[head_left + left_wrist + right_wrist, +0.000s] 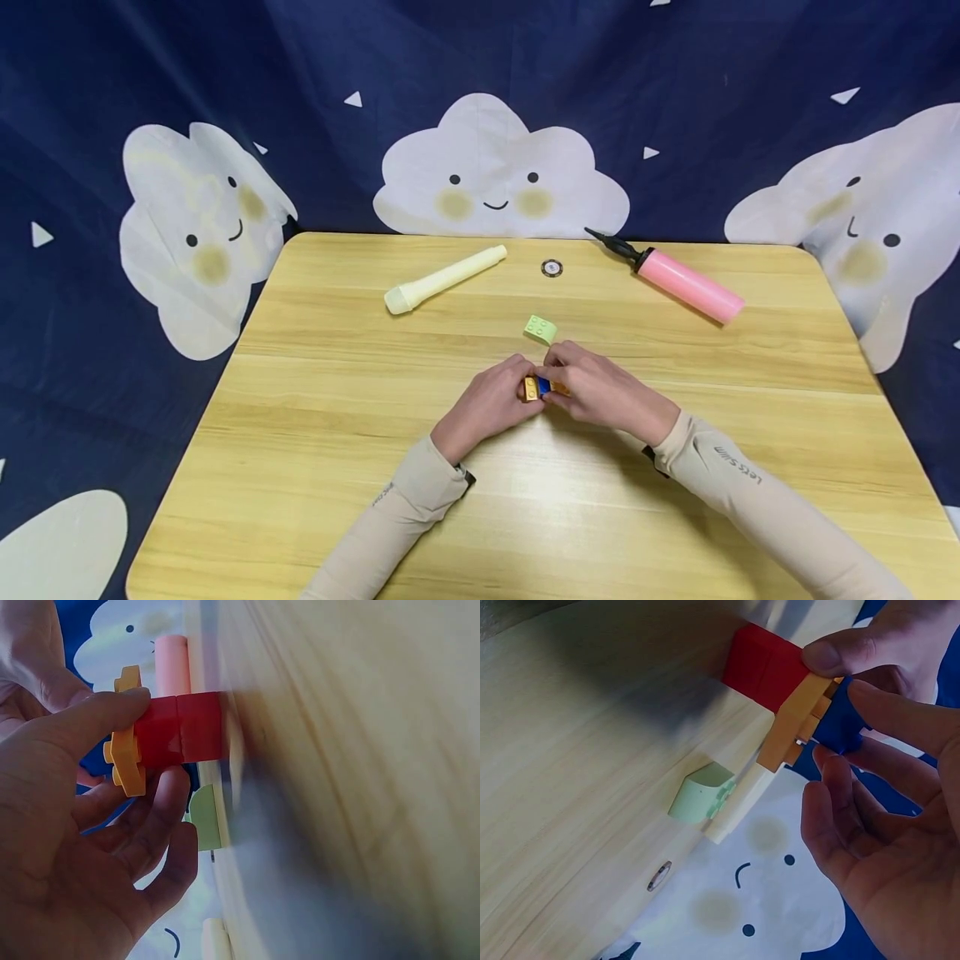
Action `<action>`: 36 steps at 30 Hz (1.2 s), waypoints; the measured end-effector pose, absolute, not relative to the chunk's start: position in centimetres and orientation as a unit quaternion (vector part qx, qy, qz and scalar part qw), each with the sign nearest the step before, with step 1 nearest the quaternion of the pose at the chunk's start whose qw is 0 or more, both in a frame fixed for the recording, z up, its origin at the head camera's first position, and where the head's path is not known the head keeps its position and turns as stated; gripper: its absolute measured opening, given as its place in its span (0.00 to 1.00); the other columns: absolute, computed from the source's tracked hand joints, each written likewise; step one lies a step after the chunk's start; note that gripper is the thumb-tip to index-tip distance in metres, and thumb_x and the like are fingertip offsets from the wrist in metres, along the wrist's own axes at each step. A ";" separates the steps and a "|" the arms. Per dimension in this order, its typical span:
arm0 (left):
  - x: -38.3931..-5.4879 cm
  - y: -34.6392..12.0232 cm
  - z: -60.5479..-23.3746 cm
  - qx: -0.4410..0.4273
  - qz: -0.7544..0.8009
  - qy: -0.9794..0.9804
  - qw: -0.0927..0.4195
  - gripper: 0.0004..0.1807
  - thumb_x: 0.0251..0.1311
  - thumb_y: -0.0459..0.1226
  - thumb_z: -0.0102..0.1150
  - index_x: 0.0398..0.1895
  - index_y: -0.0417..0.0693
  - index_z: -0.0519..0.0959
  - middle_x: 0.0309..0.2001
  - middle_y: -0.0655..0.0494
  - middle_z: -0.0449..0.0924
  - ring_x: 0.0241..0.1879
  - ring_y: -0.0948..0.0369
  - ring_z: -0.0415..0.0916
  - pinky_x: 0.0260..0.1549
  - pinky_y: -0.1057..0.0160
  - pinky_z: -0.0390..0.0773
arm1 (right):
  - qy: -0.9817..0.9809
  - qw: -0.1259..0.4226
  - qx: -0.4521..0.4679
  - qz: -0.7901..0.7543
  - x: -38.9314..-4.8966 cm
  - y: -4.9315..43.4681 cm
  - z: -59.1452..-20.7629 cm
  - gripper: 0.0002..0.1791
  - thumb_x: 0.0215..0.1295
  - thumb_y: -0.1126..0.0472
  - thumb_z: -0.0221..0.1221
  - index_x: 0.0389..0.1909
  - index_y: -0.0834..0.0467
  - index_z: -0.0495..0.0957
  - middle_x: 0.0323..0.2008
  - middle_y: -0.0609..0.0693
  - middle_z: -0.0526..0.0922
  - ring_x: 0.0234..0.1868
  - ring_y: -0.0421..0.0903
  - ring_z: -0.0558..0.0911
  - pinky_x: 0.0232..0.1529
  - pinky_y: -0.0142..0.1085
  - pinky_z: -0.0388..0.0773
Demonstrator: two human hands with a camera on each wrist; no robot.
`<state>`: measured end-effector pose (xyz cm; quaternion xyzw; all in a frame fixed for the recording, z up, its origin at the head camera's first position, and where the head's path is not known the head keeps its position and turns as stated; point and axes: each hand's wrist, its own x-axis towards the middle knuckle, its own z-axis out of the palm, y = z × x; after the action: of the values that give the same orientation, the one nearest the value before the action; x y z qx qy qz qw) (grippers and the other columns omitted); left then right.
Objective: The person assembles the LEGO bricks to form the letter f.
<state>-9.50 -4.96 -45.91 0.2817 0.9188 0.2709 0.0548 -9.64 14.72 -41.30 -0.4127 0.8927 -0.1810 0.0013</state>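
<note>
Your left hand [491,396], at 9 o'clock, grips the red blocks [166,729] below the orange block [130,759], thumb against fingers, apparently steadying them low over the table [285,467]. Your right hand [603,392], at 3 o'clock, pinches the blue block [832,727] by the orange studs, probably to keep it square. Hands close together, fingers parted only block-wide. Green block [540,328] near, 12 o'clock, presumably for easy reach.

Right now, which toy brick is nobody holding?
The pale green brick, lying on the table; the left hand holds the red bricks and orange brick, the right hand the blue brick.
</note>
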 end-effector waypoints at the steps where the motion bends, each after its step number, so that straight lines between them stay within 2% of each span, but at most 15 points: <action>1: -9.5 -5.0 -45.9 0.282 0.271 0.919 0.053 0.19 0.59 0.45 0.69 0.50 0.46 0.80 0.41 0.59 0.78 0.34 0.65 0.74 0.33 0.67 0.76 | 0.892 0.000 -0.412 -0.183 -9.7 14.7 -41.3 0.19 0.55 0.65 0.73 0.48 0.65 0.85 0.40 0.51 0.77 0.38 0.42 0.74 0.38 0.33 0.78; 13: -9.2 -5.0 -45.9 0.285 0.275 0.917 0.052 0.18 0.58 0.44 0.69 0.48 0.46 0.79 0.40 0.59 0.77 0.33 0.66 0.73 0.32 0.69 0.76 | 0.887 -0.018 -0.419 -0.192 -9.2 14.6 -41.6 0.17 0.53 0.67 0.73 0.44 0.66 0.85 0.36 0.50 0.76 0.35 0.41 0.73 0.35 0.31 0.76; 24: -9.0 -5.0 -45.8 0.284 0.278 0.916 0.049 0.19 0.59 0.45 0.69 0.49 0.45 0.80 0.42 0.57 0.78 0.33 0.65 0.73 0.32 0.69 0.75 | 0.895 -0.029 -0.400 -0.195 -8.8 14.7 -41.9 0.18 0.54 0.66 0.73 0.47 0.66 0.85 0.38 0.50 0.78 0.36 0.42 0.75 0.39 0.33 0.79; 32: -8.7 -5.3 -46.1 0.292 0.274 0.915 0.045 0.21 0.61 0.49 0.68 0.48 0.46 0.79 0.39 0.59 0.76 0.31 0.67 0.71 0.29 0.70 0.73 | 0.898 0.005 -0.409 -0.163 -9.8 14.8 -41.2 0.23 0.51 0.59 0.76 0.47 0.64 0.84 0.40 0.52 0.81 0.40 0.45 0.79 0.43 0.37 0.81; 36: -8.6 -5.4 -45.8 0.293 0.268 0.916 0.054 0.23 0.60 0.51 0.68 0.51 0.48 0.79 0.39 0.61 0.75 0.30 0.67 0.70 0.27 0.69 0.71 | 0.904 0.042 -0.397 -0.152 -10.4 15.1 -39.6 0.27 0.50 0.63 0.76 0.52 0.66 0.81 0.45 0.57 0.82 0.46 0.52 0.80 0.49 0.44 0.80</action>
<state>-8.63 -5.36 -45.82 0.2928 0.9163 0.2680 0.0538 -10.39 15.06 -39.59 -0.3971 0.9042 -0.1516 0.0418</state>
